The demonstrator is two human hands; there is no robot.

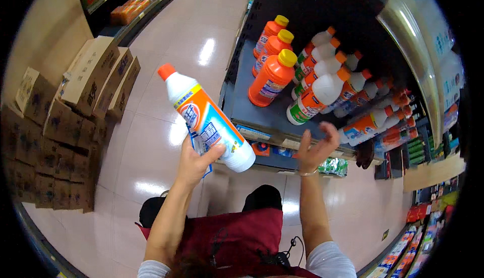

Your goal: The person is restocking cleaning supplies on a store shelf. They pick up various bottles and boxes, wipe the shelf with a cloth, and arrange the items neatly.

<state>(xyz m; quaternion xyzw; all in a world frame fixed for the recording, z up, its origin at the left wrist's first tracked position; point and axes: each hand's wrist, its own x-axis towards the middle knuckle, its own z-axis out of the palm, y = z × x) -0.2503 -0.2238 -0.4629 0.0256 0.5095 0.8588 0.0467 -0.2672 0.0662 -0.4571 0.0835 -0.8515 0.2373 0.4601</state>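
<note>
A white plastic cleaner bottle (211, 121) with an orange cap and an orange and blue label is gripped near its base by my left hand (196, 160). It tilts with the cap towards the upper left. A blue and white card or packet (198, 145) shows between palm and bottle. My right hand (318, 145), slightly blurred, is raised with fingers apart and holds nothing, in front of the shelf edge. Beyond it stand white bottles with orange caps (315, 96). Orange bottles with yellow caps (270, 79) form a row to their left. White bottles with red caps (368, 123) are at the right.
Stacked cardboard cartons (89, 77) stand on the left. The dark metal shelf (245, 115) has a price-label edge, with packs on a lower level. A curved metallic edge (412, 32) overhangs at the upper right. Tiled floor (151, 100) lies between the shelves.
</note>
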